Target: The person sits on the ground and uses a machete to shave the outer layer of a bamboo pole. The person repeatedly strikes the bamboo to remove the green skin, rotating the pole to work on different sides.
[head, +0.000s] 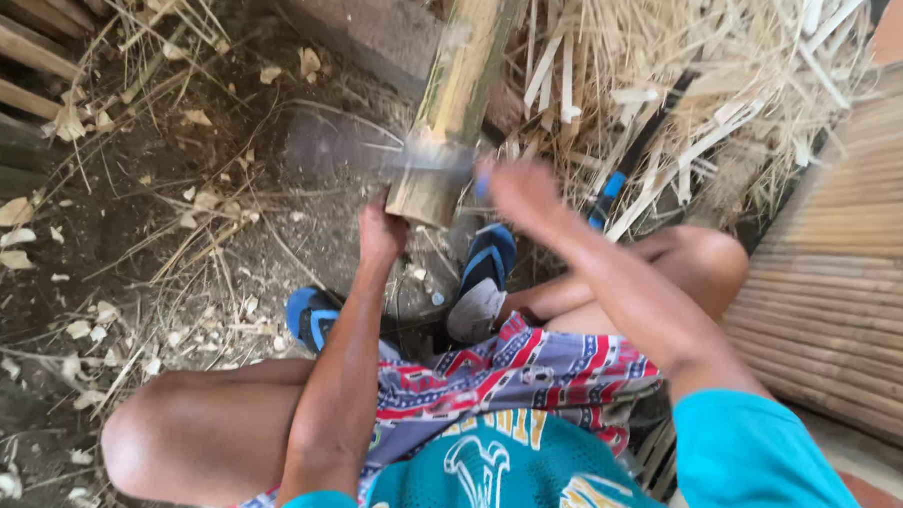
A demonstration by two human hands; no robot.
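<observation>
A big heap of thin split strips [726, 84] is already piled behind. The thick bamboo pole [456, 94] is not yet cut through. Its end is gripped by the left hand [381, 231]. A blurred blade [368, 152] is clutched in the right hand [519, 192].

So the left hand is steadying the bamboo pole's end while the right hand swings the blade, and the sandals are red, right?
Not quite: the sandals are blue, as the head view shows. The left hand does steady the bamboo pole while the right hand swings the blade.
</observation>
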